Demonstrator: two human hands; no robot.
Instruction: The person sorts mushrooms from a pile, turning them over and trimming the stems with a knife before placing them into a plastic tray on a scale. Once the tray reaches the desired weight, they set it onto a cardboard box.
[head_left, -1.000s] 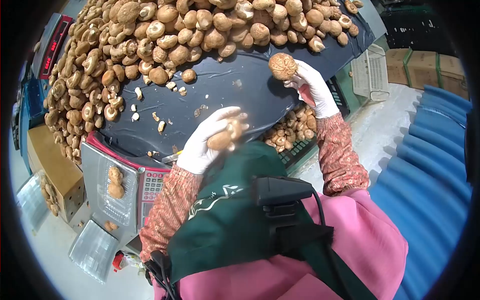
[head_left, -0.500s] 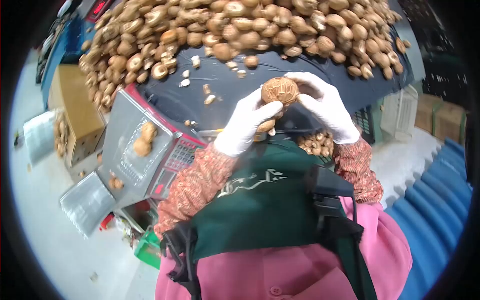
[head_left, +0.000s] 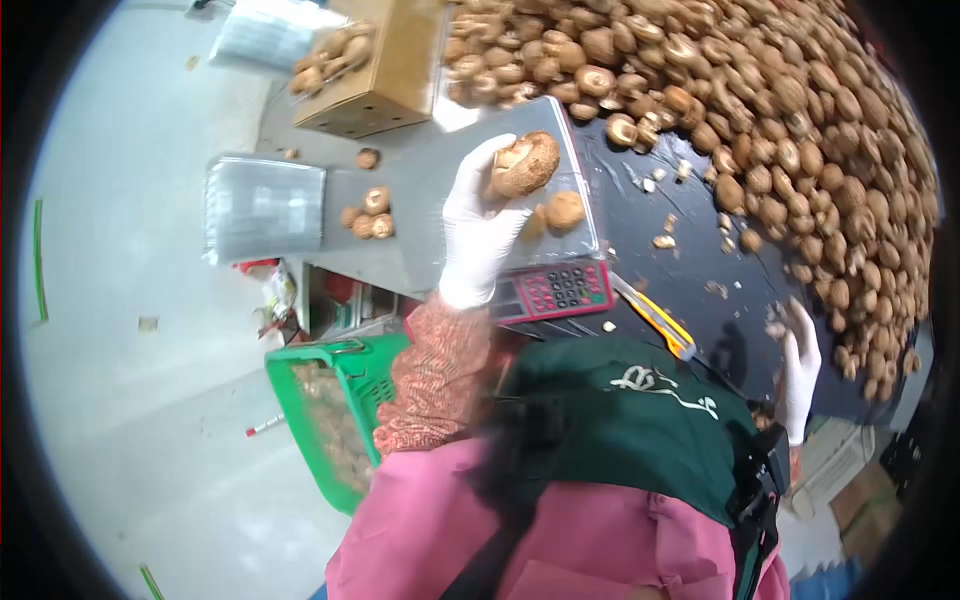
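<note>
My left hand [head_left: 478, 225], in a white glove, is closed around a large brown shiitake mushroom [head_left: 527, 165]. It holds the mushroom above the plate of a red-trimmed weighing scale [head_left: 425, 185]. Beside it, a couple of shiitake mushrooms [head_left: 565, 210] lie on that plate, partly behind my fingers. My right hand [head_left: 797, 375], also gloved, is low over the black table cover at the right, fingers apart, with no mushroom in it. Between the hands lies a yellow utility knife [head_left: 655, 318], near the scale's keypad [head_left: 565, 290].
A large heap of shiitake mushrooms [head_left: 790, 110] spans the back and right. Cut stem pieces [head_left: 665, 241] dot the black cover. Left of the scale are several mushrooms [head_left: 376, 201], a stack of clear trays [head_left: 265, 208] and a cardboard box [head_left: 395, 70]. Below stands a green crate [head_left: 300, 425].
The view has swung left. My left hand has carried the mushroom from in front of me to over the scale. My right hand has let go of it and moved away right.
</note>
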